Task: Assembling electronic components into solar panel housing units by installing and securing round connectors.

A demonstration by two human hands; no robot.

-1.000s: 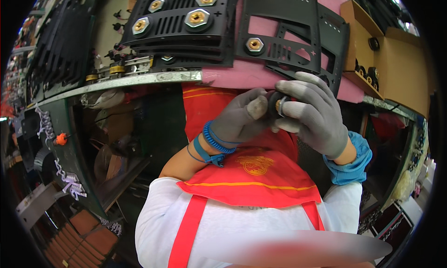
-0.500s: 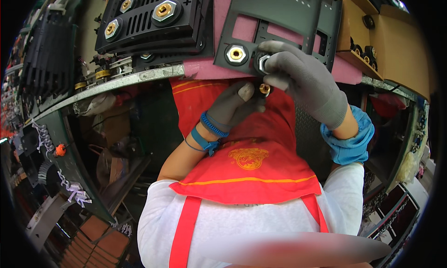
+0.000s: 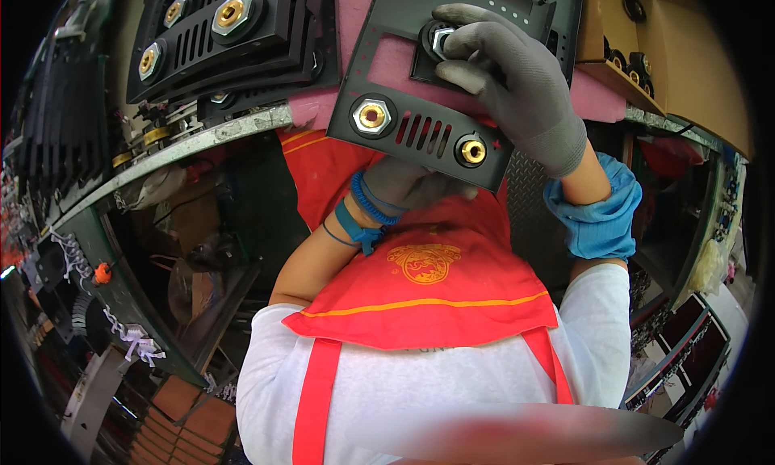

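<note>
A black metal panel (image 3: 428, 168) with slots and window cut-outs tilts over the bench's front edge. At its left a silver hex nut surrounds a brass connector (image 3: 372, 116) on a black base. A second brass connector (image 3: 473, 151) pokes through the right hole, with no nut around it. Under the panel is my left hand (image 3: 400, 182), its fingers mostly hidden behind it. My right hand (image 3: 517, 81), in a grey glove, is above the panel with bent fingers. They appear to grip a silver hex nut (image 3: 441, 43) with a round black piece around it.
Stacked black panels (image 3: 266, 49) with brass connectors stand to the left on the bench. An open cardboard box (image 3: 694, 85) at the right holds round black parts (image 3: 634, 73). Pink sheet (image 3: 593, 98) covers part of the bench. Metal parts (image 3: 153, 134) lie along its left edge.
The panel has come toward me and tilted over the edge. My left hand has gone beneath it, and the brass connector now shows through its hole. My right hand has moved farther up with the nut.
</note>
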